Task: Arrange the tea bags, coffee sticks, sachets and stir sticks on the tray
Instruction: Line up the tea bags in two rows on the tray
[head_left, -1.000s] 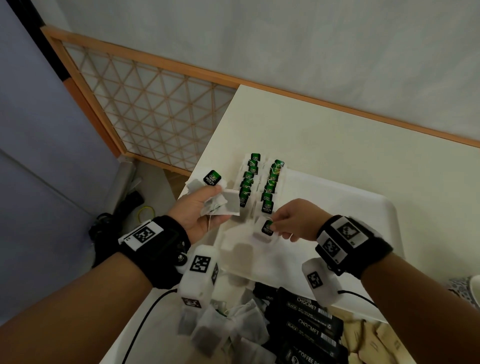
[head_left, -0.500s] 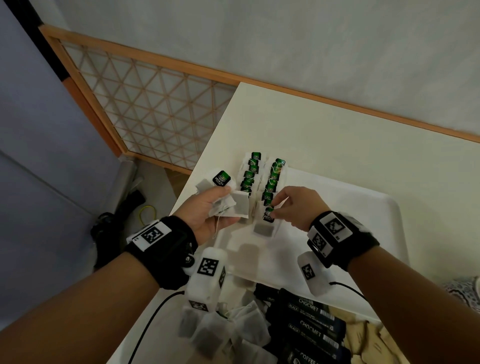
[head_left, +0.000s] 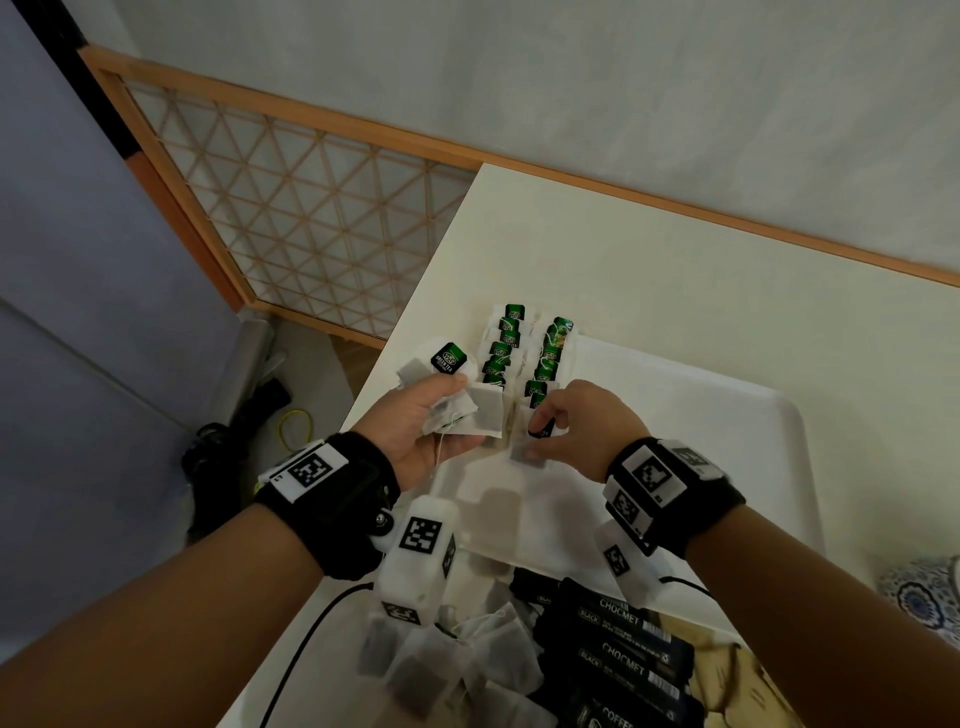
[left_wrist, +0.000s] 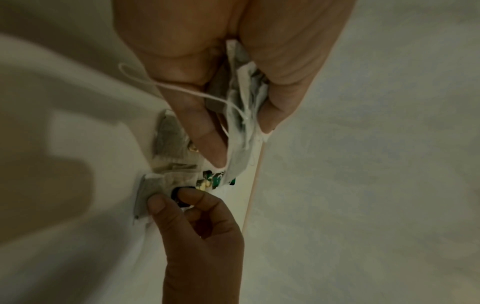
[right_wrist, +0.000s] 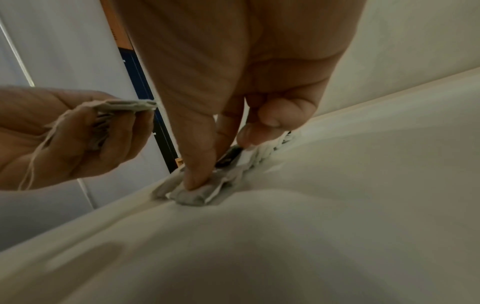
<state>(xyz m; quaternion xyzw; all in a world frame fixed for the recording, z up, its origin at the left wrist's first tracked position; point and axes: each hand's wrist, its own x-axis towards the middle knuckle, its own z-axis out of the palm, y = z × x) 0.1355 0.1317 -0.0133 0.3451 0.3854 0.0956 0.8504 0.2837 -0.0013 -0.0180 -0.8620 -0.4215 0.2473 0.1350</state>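
Setting this tea bag (head_left: 525, 448) at the near end of the right row (head_left: 546, 364) on the tray (head_left: 753, 441), your right hand (head_left: 582, 421) pinches its tag; keep it overlapping evenly. Your left hand (head_left: 415, 415) clutches spare bags (head_left: 467, 415) beside the row.

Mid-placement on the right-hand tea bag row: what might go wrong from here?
1. The right hand presses a tea bag against the right row; a shove may topple those overlapped bags.
2. Loose strings dangle from the bunch the left hand grips; one could snag and drag a bag out.
3. The left row sits near the tray's rim.
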